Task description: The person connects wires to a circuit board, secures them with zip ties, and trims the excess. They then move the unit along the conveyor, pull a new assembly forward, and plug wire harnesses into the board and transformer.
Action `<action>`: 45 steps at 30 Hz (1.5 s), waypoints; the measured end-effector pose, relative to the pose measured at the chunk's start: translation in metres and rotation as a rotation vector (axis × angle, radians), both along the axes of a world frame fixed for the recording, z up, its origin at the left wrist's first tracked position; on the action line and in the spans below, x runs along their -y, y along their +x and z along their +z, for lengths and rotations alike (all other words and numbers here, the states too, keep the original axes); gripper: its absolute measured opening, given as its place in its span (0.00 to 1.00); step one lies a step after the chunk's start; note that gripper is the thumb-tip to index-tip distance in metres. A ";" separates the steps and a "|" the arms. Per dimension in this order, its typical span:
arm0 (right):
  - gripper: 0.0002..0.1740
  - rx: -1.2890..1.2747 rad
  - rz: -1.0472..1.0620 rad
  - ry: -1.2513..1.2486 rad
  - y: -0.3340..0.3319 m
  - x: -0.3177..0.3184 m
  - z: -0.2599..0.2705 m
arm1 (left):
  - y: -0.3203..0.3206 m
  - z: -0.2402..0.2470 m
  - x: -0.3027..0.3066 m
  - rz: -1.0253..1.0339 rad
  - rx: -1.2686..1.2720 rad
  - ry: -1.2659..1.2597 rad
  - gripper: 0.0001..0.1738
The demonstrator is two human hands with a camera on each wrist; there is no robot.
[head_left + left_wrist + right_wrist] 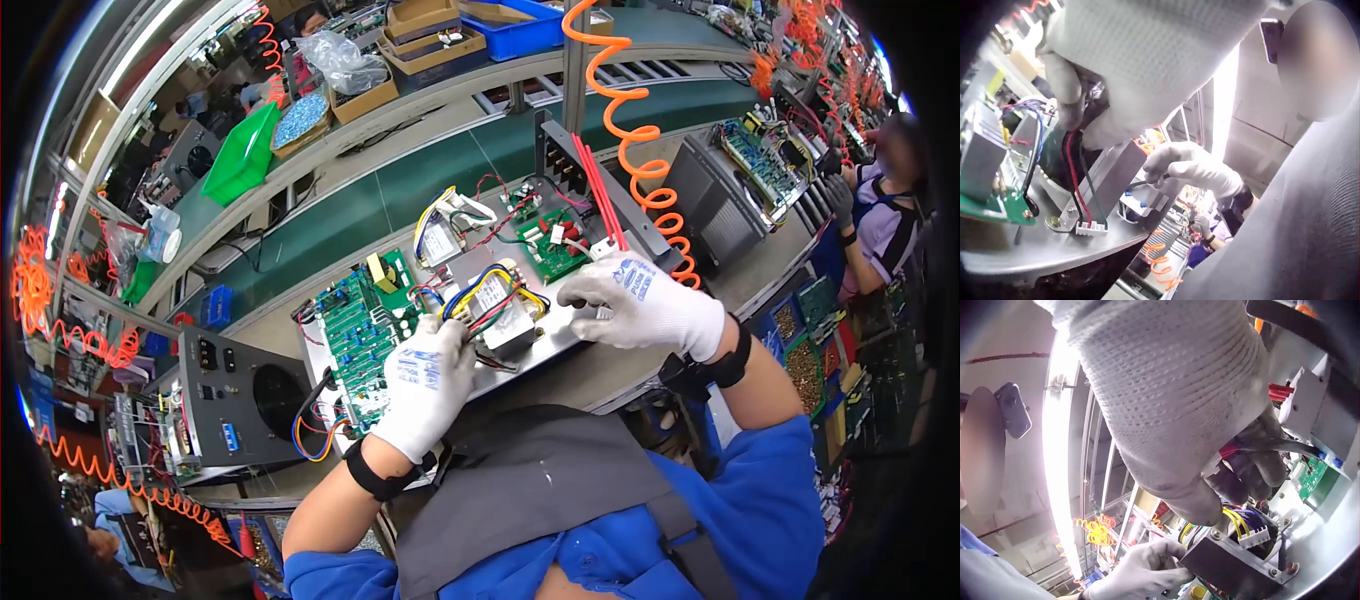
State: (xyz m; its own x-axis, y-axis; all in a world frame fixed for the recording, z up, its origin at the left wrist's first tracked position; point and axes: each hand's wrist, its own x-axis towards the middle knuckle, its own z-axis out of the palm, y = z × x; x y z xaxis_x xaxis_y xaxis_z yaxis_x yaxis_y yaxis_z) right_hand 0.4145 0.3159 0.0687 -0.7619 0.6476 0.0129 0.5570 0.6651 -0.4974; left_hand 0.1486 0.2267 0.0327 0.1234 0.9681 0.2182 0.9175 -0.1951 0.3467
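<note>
My gloved left hand is at the near edge of a metal chassis plate, beside a green circuit board. In the left wrist view its fingers pinch black, red and green wires, which run down to a white connector. My gloved right hand hovers over the plate's right part, fingers curled. The right wrist view shows a black cable with a red part passing between those fingers. Between the hands sits a metal-cased block with yellow, blue and black wires. A white multi-pin connector stands on it.
A dark fan unit stands left, an orange coiled hose hangs at the right. Red wires rise from a black panel. Behind are a green conveyor and a green bin. Another person works at the right.
</note>
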 end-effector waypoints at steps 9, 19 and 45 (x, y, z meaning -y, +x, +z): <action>0.35 -0.271 -0.014 -0.107 0.001 0.013 -0.009 | 0.016 0.081 -0.002 -0.090 1.329 -0.640 0.33; 0.35 -0.932 -0.293 -0.350 -0.004 0.009 -0.022 | 0.064 0.079 -0.067 -0.113 1.333 -0.415 0.18; 0.30 -0.416 -0.220 -0.588 -0.046 -0.116 -0.002 | 0.019 0.050 -0.133 -0.166 0.246 -0.329 0.12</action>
